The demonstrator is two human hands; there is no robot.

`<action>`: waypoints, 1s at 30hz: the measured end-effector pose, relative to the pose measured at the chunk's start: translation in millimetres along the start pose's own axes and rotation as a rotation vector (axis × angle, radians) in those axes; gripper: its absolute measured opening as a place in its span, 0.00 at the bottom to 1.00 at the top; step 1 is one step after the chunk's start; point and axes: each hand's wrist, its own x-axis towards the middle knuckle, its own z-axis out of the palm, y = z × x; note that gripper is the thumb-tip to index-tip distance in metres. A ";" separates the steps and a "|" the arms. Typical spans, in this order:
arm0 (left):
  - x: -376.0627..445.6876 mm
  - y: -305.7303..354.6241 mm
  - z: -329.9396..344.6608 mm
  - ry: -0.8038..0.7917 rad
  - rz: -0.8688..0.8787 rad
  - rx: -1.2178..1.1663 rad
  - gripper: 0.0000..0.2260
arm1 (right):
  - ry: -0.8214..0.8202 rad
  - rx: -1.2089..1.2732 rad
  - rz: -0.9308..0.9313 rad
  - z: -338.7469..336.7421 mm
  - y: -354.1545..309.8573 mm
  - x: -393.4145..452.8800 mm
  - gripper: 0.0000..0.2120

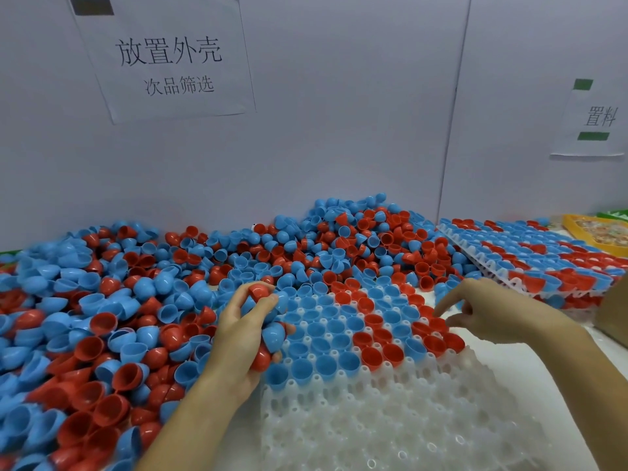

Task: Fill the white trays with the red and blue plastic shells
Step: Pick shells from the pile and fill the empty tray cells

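Shells (268, 329) bunched tight in left hand (243, 334) at tray (390, 419) edge, empty cups just right, near; right hand (482, 309) loose, holding nothing, above red row.

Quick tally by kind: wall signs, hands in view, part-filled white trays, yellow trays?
Wall signs: 2
Hands, left hand and right hand: 2
Part-filled white tray: 1
Yellow tray: 1
Total: 6
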 end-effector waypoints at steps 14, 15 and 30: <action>-2.8 4.0 -2.1 -0.062 0.052 -0.018 0.12 | 0.203 0.348 -0.601 16.8 -178.8 24.5 0.20; -2.4 3.9 -2.7 -0.063 0.055 -0.027 0.12 | 0.219 0.358 -0.613 20.9 -185.1 26.9 0.18; -0.9 6.2 -6.2 -0.042 0.066 0.020 0.05 | 0.409 0.925 -0.418 47.4 -177.9 21.2 0.09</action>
